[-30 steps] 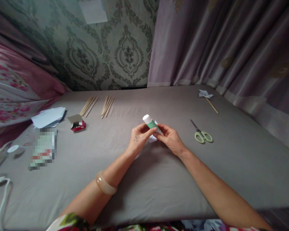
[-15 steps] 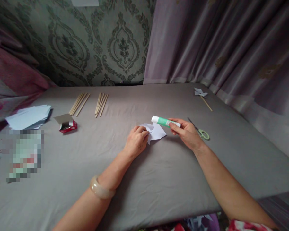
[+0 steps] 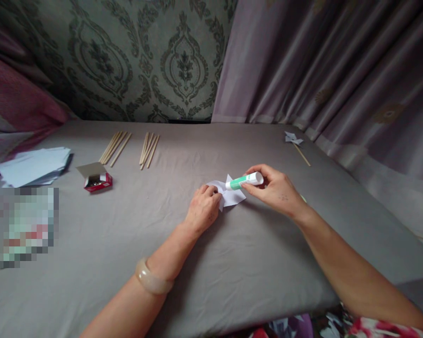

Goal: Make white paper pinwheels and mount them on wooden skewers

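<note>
My left hand (image 3: 203,206) pinches the left side of a white paper pinwheel (image 3: 232,199) on the grey cloth, its fingers curled over the folded points. In my right hand (image 3: 273,190) is a green and white glue stick (image 3: 242,181), gripped between thumb and fingers and tilted. Its lower end meets the middle of the pinwheel, though whether it touches or hovers just above I cannot tell. Behind my right hand the scissors are almost wholly covered; only a sliver of a pale green handle (image 3: 303,198) shows.
At the far right lies a paper pinwheel on a stick (image 3: 293,138). Two groups of wooden sticks (image 3: 115,148) rest at the back left. Nearer stands an open red box (image 3: 97,182), with a stack of white paper (image 3: 35,165) and a blurred-out item (image 3: 30,227) further left.
My right hand has turned the glue stick over and brought its end down onto the pinwheel's middle. The scissors are now mostly hidden. My left hand keeps its hold.
</note>
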Motion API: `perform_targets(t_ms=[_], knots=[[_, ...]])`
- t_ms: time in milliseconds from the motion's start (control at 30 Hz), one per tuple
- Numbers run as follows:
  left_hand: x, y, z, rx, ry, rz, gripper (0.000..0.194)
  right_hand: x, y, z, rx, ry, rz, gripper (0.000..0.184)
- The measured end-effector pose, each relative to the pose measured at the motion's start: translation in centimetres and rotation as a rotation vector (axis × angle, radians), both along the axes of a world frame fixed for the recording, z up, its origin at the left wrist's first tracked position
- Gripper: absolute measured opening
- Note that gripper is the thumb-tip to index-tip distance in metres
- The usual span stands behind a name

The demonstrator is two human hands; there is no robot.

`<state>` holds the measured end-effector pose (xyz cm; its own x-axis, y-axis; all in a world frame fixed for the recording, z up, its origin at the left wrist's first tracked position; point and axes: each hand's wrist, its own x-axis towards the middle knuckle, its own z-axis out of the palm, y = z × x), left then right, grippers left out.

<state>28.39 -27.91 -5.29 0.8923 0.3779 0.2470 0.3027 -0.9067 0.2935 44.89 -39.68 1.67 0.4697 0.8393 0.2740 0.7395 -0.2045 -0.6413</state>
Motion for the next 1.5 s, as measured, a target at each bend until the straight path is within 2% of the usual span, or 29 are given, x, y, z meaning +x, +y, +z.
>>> perform_targets(t_ms=[233, 433, 933, 1333, 1500], knots=[[-0.1, -0.1, -0.1, 0.036, 0.009, -0.010, 0.025, -0.7, 1.0, 1.0, -0.105, -0.252, 0.157, 0.021], [-0.1, 0.0, -0.4, 0.062, 0.017, -0.018, 0.024, -1.1, 1.9, 1.1, -0.140, -0.351, 0.309, 0.025], [-0.1, -0.2, 0.0, 0.044, 0.047, -0.006, 0.024, -1.6, 3.8, 1.8, -0.319, -0.409, 0.432, 0.024], [-0.1, -0.2, 0.1, 0.077, 0.046, 0.017, 0.024, -2.8, 5.8, 4.0, -0.525, -0.551, 0.556, 0.018], [-0.1, -0.2, 0.0, 0.101, 0.044, 0.019, 0.020, -2.7, 6.7, 4.1, -0.555, -0.596, 0.581, 0.022]])
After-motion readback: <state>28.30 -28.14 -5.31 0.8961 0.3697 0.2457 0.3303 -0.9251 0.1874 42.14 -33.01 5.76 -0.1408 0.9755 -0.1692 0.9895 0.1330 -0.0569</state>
